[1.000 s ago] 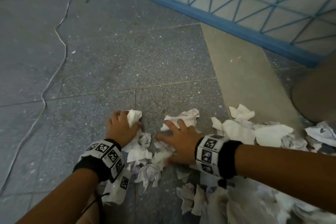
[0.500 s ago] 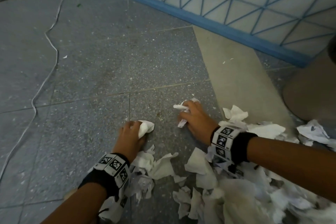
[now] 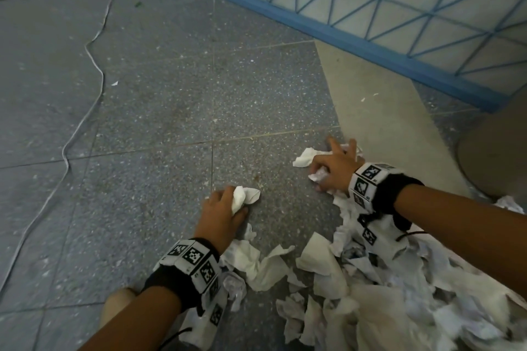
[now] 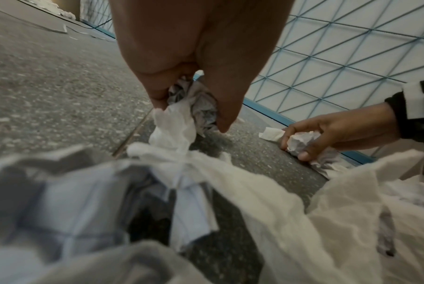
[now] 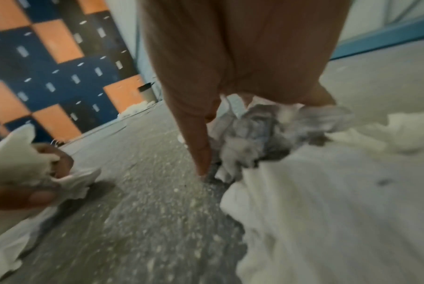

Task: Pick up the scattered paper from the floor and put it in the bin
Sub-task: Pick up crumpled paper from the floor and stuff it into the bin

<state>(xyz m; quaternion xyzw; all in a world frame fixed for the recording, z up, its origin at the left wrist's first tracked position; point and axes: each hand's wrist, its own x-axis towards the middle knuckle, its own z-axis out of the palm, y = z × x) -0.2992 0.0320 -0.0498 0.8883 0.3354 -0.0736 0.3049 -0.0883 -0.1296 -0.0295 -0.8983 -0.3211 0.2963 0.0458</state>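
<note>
Crumpled white paper (image 3: 370, 299) lies in a loose heap on the speckled grey floor at the lower right. My left hand (image 3: 225, 214) rests low on the floor and grips a white wad of paper (image 3: 242, 198); from the left wrist the wad (image 4: 181, 115) shows between curled fingers. My right hand (image 3: 333, 168) sits farther right at the heap's far edge, fingers curled round a crumpled ball (image 3: 320, 175), seen again as a ball (image 4: 301, 141) in the left wrist view. A flat scrap (image 3: 306, 157) lies by its fingers. A round beige bin (image 3: 496, 157) stands at the right edge.
A blue-framed lattice partition (image 3: 370, 23) runs across the back. A thin white cable (image 3: 85, 100) snakes over the floor on the left. A beige floor strip (image 3: 370, 111) lies between partition and heap. My shoe tip (image 3: 117, 302) shows at the bottom left.
Both hands have drawn apart from the middle of the heap. The right hand has moved right and away, closing on a ball of paper; the left keeps its wad.
</note>
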